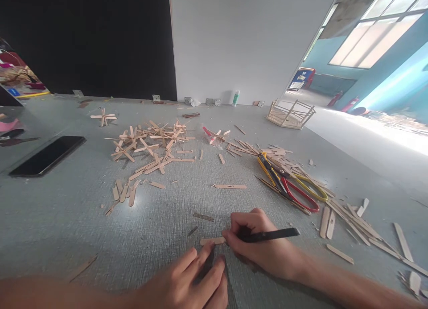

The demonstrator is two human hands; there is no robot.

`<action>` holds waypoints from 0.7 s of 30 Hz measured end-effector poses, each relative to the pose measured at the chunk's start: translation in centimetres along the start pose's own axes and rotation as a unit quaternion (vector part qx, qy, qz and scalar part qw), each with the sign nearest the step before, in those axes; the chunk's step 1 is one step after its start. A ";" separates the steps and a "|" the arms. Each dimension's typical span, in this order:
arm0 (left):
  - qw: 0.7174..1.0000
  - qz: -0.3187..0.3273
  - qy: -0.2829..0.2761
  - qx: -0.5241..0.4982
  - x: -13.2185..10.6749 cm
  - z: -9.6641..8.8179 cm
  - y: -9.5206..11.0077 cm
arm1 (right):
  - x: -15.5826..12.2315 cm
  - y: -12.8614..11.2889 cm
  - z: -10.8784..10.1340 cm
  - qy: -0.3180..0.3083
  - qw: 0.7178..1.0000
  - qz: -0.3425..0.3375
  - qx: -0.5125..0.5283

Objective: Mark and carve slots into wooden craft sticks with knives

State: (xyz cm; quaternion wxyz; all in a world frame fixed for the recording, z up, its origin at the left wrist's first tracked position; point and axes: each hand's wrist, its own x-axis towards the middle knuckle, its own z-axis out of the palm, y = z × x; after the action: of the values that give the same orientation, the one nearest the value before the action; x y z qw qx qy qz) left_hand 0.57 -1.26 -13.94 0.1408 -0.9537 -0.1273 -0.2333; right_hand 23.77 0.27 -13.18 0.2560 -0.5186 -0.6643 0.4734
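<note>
Below the middle of the view, a short pale craft stick [207,241] lies flat on the table. My left hand [195,278] presses it down with bent fingers, the index fingertip on its near edge. Closed around a slim black pen-like tool [279,234] is my right hand [259,237]. The tool's tip is hidden behind the fingers, at the right end of the stick, so I cannot tell whether it is a pen or a knife. Just beyond the hands lie a thin grey strip [203,216] and another craft stick with a dark slot [230,186].
Star-shaped stick pieces [147,142] are heaped at left centre. Red-and-yellow-handled scissors [297,184] and a yellow cutter [266,168] lie among loose sticks at right. A phone [48,156] rests at left; a stick frame [290,115] and glue tube [236,98] stand near the back panel.
</note>
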 end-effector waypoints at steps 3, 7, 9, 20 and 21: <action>1.000 0.003 -0.005 0.002 0.0 0.1 0.1 | 0.1 -0.1 0.1 0.000 1.000 0.012 0.018; 1.000 0.008 -0.011 0.004 -0.1 0.1 0.1 | 0.2 -0.3 0.2 -0.001 0.999 0.015 0.030; 1.000 0.010 -0.008 0.004 0.0 0.0 0.1 | 0.2 -0.3 0.2 -0.001 0.999 0.017 0.030; 1.000 0.013 -0.011 0.008 0.0 -0.1 0.0 | 0.3 0.3 0.1 -0.002 1.000 0.009 0.009; 1.000 0.011 -0.008 0.008 0.0 -0.1 0.0 | 0.3 0.2 0.1 -0.005 1.000 0.007 0.008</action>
State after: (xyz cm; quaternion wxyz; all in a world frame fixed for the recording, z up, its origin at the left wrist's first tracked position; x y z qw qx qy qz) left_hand 0.56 -1.26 -13.86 0.1501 -0.9558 -0.1198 -0.2228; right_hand 23.68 0.48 -13.47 0.2540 -0.5188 -0.6581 0.4830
